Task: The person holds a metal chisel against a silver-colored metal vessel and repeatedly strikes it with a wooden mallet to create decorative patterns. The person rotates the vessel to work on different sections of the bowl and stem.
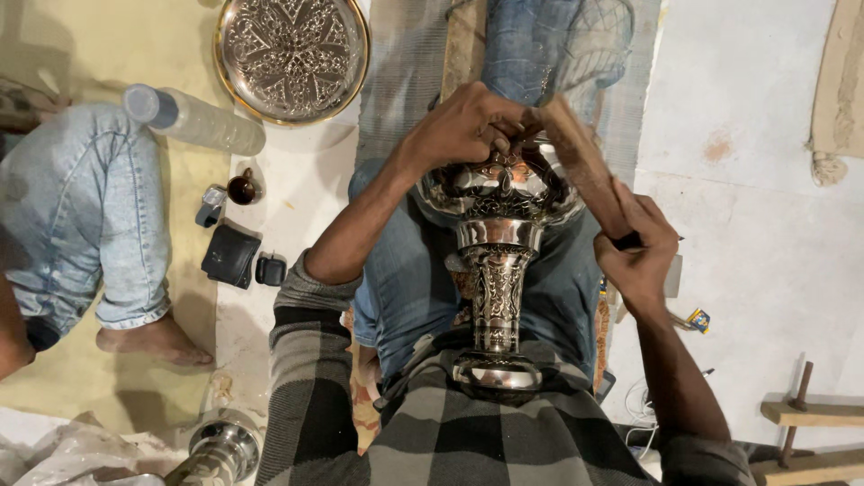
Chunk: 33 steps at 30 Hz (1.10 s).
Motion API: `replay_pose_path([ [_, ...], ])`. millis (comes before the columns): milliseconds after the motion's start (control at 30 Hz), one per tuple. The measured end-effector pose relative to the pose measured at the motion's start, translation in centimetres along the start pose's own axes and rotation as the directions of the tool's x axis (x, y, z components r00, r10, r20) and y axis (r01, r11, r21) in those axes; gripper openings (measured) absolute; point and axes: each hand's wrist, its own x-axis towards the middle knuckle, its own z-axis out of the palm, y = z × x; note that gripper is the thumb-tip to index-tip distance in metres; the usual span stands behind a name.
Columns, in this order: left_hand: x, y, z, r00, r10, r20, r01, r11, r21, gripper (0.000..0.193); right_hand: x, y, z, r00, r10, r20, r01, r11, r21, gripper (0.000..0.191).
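**Chasing the bowl of the metal vase on my lap**

Nearest me, the foot of the engraved metal vase [497, 297] presses against my checked shirt, and its stem runs away from me along my jeans. The stem already carries dense raised pattern from foot to neck, so I judge that part finished. My right hand [641, 256] sits to the right of the stem, fingers wrapped tight around the handle of a wooden mallet [583, 166] whose blurred head slants up toward my other hand. Just beyond the neck, my left hand [468, 126] lies over the top of the bowl, fingers pinched together on a small punch-like tool I can barely make out, its tip on the metal. The bowl under that hand shows pattern on the side facing me; how much of the far side is still plain I cannot tell, so the work seems well along but not closed.

Left of my left hand, on the floor, lie a dark wallet [231, 256], a plastic bottle [193, 119], and farther off a round engraved tray [292, 58]. Another person's knee in jeans [85, 216] rests beyond those
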Motion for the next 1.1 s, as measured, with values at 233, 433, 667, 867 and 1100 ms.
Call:
replay_pose_path([
  [233,-0.5,-1.0,0.1,0.990,-0.132,0.047,0.134,0.990,-0.036,0.052,0.5,-1.4,-0.2,0.999,0.047,-0.014,-0.046,0.994,0.097,0.071],
  [433,-1.5,-1.7,0.2,0.998,-0.068,-0.004,0.068,0.995,0.072,0.045,1.5,-2.5,-1.0,0.994,-0.071,0.082,0.074,0.997,-0.035,0.076],
  [667,-1.9,-1.7,0.2,0.997,-0.074,-0.035,0.072,0.996,-0.046,0.056,2.3,-2.9,-1.4,0.976,0.091,0.197,-0.081,0.995,-0.058,0.076],
  [867,-2.1,-1.4,0.3,0.990,-0.140,-0.030,0.141,0.990,0.021,0.061,2.0,-3.4,-1.2,0.987,0.003,0.162,0.024,0.985,-0.168,0.078],
  [1100,-2.9,-2.4,0.3,0.998,-0.044,-0.033,0.042,0.997,-0.069,0.064,1.6,-4.0,-1.1,0.991,-0.081,0.104,0.096,0.985,-0.144,0.074],
])
